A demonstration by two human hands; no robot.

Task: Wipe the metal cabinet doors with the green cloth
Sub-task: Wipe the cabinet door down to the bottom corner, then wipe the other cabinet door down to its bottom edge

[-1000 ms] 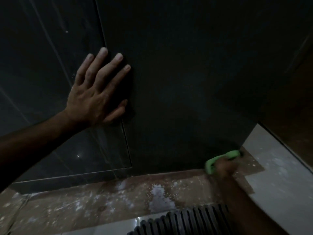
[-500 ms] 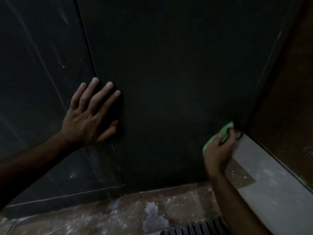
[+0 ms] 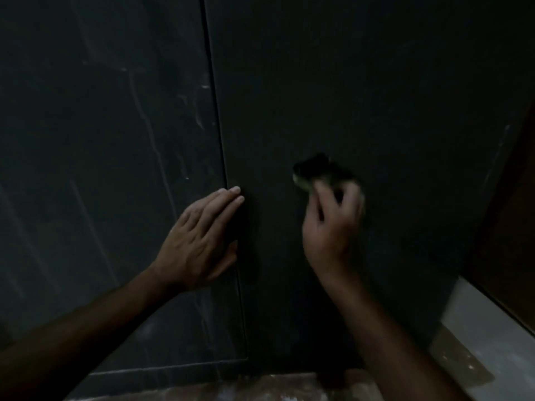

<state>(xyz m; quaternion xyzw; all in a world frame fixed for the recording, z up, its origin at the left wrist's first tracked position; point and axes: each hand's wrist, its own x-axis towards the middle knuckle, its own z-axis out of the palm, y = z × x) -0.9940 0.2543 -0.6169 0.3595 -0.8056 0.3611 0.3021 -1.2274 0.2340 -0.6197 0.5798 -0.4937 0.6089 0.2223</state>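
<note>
Right door: dark matte metal cabinet door [image 3: 376, 96], upright, filling the centre and right of the view; its surface is plain and dim.
Left door: dark metal cabinet door with pale streaks and smears [image 3: 110, 140], set beside the right door and parted from it by a thin vertical seam.
Cloth: green cloth, bunched [image 3: 307, 180], pressed against the right door near its middle height, right of the seam; only a dull green edge shows, the rest is shadowed and blurred.
Right hand: right hand [image 3: 333, 224] raised against the right door, its fingers [image 3: 320, 188] curled over the cloth and gripping it; the outline is blurred.
Left hand: left hand [image 3: 199, 244] laid flat across the seam, palm on the left door, its fingers straight and close together with the tips on the edge of the right door; it holds nothing.
Floor: brownish floor speckled with pale spots [image 3: 275, 386], along the foot of the doors.
Ledge: pale grey ledge [image 3: 486, 337] at lower right, next to the right door's lower corner.
Side panel: dark brown panel [image 3: 515, 227] on the far right.
</note>
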